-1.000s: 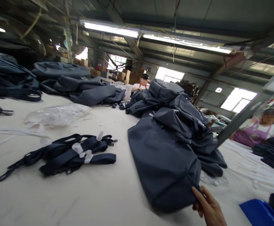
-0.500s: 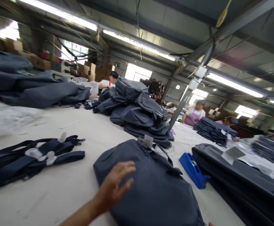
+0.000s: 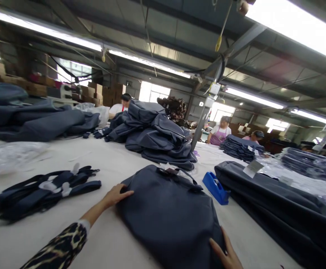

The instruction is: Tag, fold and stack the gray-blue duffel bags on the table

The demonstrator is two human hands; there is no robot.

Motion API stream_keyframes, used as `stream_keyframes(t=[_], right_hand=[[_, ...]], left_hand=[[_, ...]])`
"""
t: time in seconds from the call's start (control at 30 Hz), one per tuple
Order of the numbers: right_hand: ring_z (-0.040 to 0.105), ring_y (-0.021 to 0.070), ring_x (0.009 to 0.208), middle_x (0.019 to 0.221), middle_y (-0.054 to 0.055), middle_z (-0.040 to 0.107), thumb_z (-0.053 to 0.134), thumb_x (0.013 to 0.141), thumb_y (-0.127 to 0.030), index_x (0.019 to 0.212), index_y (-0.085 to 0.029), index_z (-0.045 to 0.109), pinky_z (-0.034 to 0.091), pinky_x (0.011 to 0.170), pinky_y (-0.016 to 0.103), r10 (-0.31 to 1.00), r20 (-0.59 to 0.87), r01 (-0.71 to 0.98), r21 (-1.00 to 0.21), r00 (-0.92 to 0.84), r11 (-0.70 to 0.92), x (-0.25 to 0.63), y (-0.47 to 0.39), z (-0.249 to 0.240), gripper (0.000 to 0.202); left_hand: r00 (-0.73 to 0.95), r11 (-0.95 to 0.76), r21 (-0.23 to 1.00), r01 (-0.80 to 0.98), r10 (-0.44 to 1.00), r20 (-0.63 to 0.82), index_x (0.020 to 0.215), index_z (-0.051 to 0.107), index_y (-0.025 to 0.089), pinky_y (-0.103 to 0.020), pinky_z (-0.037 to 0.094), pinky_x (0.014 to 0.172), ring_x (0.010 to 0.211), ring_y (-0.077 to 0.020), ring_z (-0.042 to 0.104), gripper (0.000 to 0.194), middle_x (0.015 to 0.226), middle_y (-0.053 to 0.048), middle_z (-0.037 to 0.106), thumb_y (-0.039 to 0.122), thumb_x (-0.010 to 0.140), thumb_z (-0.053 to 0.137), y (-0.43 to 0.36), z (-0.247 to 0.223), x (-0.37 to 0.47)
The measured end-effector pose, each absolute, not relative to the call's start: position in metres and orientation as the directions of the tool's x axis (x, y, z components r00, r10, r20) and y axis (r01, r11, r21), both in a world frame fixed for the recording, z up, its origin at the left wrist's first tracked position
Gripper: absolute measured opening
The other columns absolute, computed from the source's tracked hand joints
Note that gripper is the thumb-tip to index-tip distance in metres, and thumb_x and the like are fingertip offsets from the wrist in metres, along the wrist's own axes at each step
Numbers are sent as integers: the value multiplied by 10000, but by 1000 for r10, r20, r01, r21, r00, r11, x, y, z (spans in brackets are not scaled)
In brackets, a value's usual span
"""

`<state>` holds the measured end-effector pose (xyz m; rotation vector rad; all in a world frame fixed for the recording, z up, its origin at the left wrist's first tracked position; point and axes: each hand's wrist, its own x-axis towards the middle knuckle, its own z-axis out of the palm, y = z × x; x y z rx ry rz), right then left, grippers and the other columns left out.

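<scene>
A dark grey fabric bag [image 3: 168, 213] lies flat on the white table [image 3: 118, 160] right in front of me. My left hand [image 3: 115, 195] rests on the table with its fingertips against the bag's left edge, fingers spread. At the bag's near right corner my right hand [image 3: 225, 254] presses down on the fabric, fingers apart. A paper tag [image 3: 168, 167] shows at the bag's far end, by its handle.
A bundle of dark straps [image 3: 45, 190] lies to the left. A blue tape dispenser [image 3: 215, 187] sits right of the bag, beside a long pile of grey bags [image 3: 277, 201]. More stacked bags [image 3: 157, 136] stand beyond. Other people [image 3: 219, 131] work at the far side.
The view swung right and the bag now lies flat before me. My left hand slid from on top of the bag to its left edge; my right hand came onto the near corner.
</scene>
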<state>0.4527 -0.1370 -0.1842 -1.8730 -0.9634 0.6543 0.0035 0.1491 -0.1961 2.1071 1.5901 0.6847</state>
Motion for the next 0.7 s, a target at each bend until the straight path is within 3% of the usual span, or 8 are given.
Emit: stream_keyframes(t=[0.1, 0.2, 0.3, 0.43, 0.57, 0.7], right_hand=[[261, 307, 1466, 1604, 152, 255, 681, 623, -757, 1551, -126, 202, 196, 1215, 370, 832, -48, 320, -910, 553, -265, 449, -127, -178, 1220], [352, 320, 1425, 1577, 157, 322, 708, 592, -750, 1552, -134, 211, 269, 1191, 381, 824, -53, 272, -930, 564, -246, 446, -121, -169, 1244], [421, 324, 1383, 1543, 144, 392, 733, 584, -727, 1543, -170, 256, 351, 1149, 382, 819, -53, 242, -943, 571, -230, 444, -118, -160, 1207], [466, 344, 1345, 1521, 156, 420, 767, 559, -699, 1545, -172, 256, 389, 1121, 414, 836, -85, 257, -930, 542, -261, 457, -114, -152, 1229], [386, 375, 1394, 1576, 164, 318, 750, 553, -722, 1552, -181, 243, 329, 1152, 471, 855, -65, 366, -885, 515, -288, 486, -95, -151, 1244], [378, 394, 1394, 1566, 165, 336, 688, 549, -790, 1543, -182, 280, 292, 1163, 507, 896, -60, 513, -802, 439, -305, 510, -59, -154, 1235]], left_hand=[[281, -345, 551, 760, 938, 201, 951, 654, 196, -373, 471, 950, 1045, -285, 605, 452, 1066, -99, 676, 603, 765, 592, 133, -195, 13], [309, -403, 514, 757, 914, 262, 871, 622, 211, -348, 448, 948, 1008, -243, 590, 146, 1004, -72, 654, 335, 832, 556, 115, -194, 31], [299, -414, 488, 769, 906, 298, 827, 587, 204, -355, 445, 904, 955, -237, 581, 86, 935, -72, 628, 182, 835, 505, 101, -187, 43], [316, -443, 450, 776, 889, 331, 799, 567, 190, -374, 426, 883, 935, -255, 557, 93, 897, -86, 604, 140, 842, 501, 78, -167, 44], [372, -488, 419, 766, 867, 331, 829, 595, 189, -390, 386, 933, 988, -258, 548, 124, 937, -90, 620, 156, 889, 492, 19, -158, 41], [520, -584, 449, 677, 810, 269, 781, 636, 224, -383, 370, 997, 895, -208, 592, 71, 841, -20, 650, 208, 849, 632, -46, -160, 48]])
